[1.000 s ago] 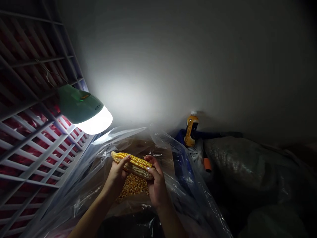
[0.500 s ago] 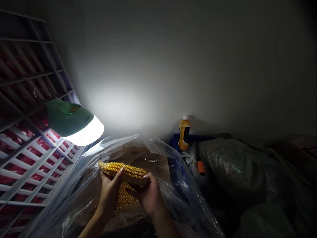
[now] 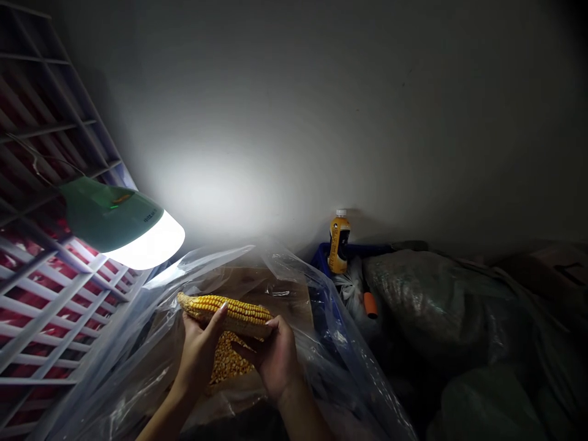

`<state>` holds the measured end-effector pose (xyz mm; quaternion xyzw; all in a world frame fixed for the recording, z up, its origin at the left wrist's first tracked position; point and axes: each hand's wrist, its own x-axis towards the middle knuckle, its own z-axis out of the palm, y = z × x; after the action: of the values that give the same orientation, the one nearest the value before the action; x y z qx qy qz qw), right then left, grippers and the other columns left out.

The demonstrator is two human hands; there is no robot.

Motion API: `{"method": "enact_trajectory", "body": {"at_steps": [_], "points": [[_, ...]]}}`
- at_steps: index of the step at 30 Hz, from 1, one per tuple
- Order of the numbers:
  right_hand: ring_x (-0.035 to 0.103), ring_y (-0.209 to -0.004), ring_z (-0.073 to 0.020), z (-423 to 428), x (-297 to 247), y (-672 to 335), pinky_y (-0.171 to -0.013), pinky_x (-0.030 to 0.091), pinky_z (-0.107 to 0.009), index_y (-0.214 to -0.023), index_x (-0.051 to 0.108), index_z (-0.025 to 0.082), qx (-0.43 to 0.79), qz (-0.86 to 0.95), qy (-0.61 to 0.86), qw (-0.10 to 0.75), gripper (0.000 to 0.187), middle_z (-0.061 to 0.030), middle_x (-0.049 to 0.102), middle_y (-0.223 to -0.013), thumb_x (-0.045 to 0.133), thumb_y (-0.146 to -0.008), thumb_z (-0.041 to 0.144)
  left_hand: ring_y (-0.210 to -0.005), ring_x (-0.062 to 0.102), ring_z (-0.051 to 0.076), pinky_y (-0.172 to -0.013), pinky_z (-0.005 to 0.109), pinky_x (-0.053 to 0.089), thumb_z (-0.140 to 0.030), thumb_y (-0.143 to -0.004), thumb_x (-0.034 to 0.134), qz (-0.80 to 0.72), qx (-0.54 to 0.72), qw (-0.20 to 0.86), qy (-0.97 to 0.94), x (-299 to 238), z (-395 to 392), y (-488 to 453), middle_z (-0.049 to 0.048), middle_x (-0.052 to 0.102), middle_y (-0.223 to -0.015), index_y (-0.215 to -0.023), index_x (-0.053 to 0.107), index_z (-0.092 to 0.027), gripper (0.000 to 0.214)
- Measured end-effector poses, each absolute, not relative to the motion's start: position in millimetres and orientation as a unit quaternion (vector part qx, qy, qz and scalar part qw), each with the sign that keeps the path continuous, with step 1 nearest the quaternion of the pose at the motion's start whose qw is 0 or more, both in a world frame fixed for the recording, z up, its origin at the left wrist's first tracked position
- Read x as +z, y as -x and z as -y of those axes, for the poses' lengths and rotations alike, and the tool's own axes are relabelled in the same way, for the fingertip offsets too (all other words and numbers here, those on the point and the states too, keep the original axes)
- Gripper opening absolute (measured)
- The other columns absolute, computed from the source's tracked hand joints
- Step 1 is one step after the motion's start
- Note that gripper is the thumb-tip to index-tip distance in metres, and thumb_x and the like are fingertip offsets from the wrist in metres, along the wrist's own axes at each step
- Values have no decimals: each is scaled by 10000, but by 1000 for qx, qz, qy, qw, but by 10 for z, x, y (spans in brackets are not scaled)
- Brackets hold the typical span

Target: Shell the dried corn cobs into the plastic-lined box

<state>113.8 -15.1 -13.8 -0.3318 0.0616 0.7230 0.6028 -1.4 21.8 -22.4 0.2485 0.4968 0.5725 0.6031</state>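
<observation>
While one lamp [image 3: 124, 223] glows at the left, two hands meet at one corn cob [image 3: 229, 311], which lies roughly level above one heap of loose kernels [image 3: 227, 361], too many to count. The left hand [image 3: 197, 343] has its grip closed around the cob's left part, one thumb up against the near side and the fingers mostly hidden behind. The right hand [image 3: 278, 355] touches the cob's right end with one thumb, and one finger stretches out below it; its other fingers are hidden, so I cannot tell whether that grip is pinching. Bright yellow rows line the cob's upper side, while its underside is in shadow.

One clear plastic sheet [image 3: 133, 373] spreads around the heap, with one brown panel [image 3: 248, 275] behind. One slatted crate [image 3: 50, 313] stands at the left, beside the lamp. To the right are one capped yellow bottle [image 3: 339, 245], upright by one blue container [image 3: 322, 257], and one orange cylinder [image 3: 370, 304] near dark bags [image 3: 427, 300], their number unclear.
</observation>
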Motion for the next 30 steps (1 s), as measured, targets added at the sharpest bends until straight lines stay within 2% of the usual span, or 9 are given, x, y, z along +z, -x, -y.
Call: {"method": "enact_trajectory", "body": {"at_steps": [3, 7, 13, 19, 23, 27, 30], "points": [[632, -778, -214, 144, -103, -1145, -677, 535, -420, -920, 592, 193, 720, -63, 332, 606, 264, -39, 670, -803, 473, -688, 241, -871, 611, 164, -721, 222, 514, -287, -657, 750, -492, 574, 587, -290, -230, -213, 18, 3, 575, -978, -1151, 366, -271, 626], [627, -751, -188, 127, -128, -1129, -718, 532, -343, -785, 614, 131, 716, -73, 336, 608, 210, -58, 669, -744, 454, -686, 225, -892, 610, 184, -728, 231, 516, -299, -665, 743, -505, 563, 572, -317, -263, -188, 12, 27, 574, -995, -1148, 367, -256, 614], [617, -727, -159, 138, -193, -1071, -711, 529, -283, -692, 588, 159, 679, -55, 366, 634, 164, -5, 655, -684, 480, -582, 103, -856, 613, 202, -684, 263, 523, -337, -661, 740, -507, 574, 570, -297, -276, -191, 7, 38, 583, -945, -1135, 387, -221, 602], [638, -746, -194, 140, -170, -1110, -649, 537, -317, -892, 604, 170, 700, -51, 348, 622, 247, -34, 681, -789, 497, -680, 239, -828, 607, 183, -691, 270, 517, -333, -635, 755, -488, 589, 587, -267, -250, -223, -6, 34, 581, -952, -1125, 401, -208, 617], [628, -758, -189, 138, -189, -1103, -688, 541, -321, -817, 609, 121, 702, -63, 353, 615, 214, -57, 666, -757, 490, -677, 230, -814, 602, 167, -684, 247, 510, -329, -622, 766, -507, 585, 570, -277, -244, -206, -19, 18, 585, -939, -1115, 415, -227, 614], [616, -774, -170, 149, -190, -1058, -708, 543, -308, -769, 589, 154, 669, -36, 369, 644, 200, -9, 651, -740, 505, -591, 119, -778, 606, 166, -654, 253, 512, -330, -626, 762, -495, 590, 576, -273, -247, -219, -14, 25, 584, -931, -1104, 424, -209, 599], [618, -787, -184, 151, -153, -1057, -692, 550, -330, -818, 589, 163, 673, -32, 347, 652, 222, -15, 656, -765, 517, -609, 147, -783, 612, 170, -664, 267, 517, -321, -632, 757, -473, 596, 597, -254, -254, -240, -5, 34, 585, -950, -1098, 427, -195, 586]]}}
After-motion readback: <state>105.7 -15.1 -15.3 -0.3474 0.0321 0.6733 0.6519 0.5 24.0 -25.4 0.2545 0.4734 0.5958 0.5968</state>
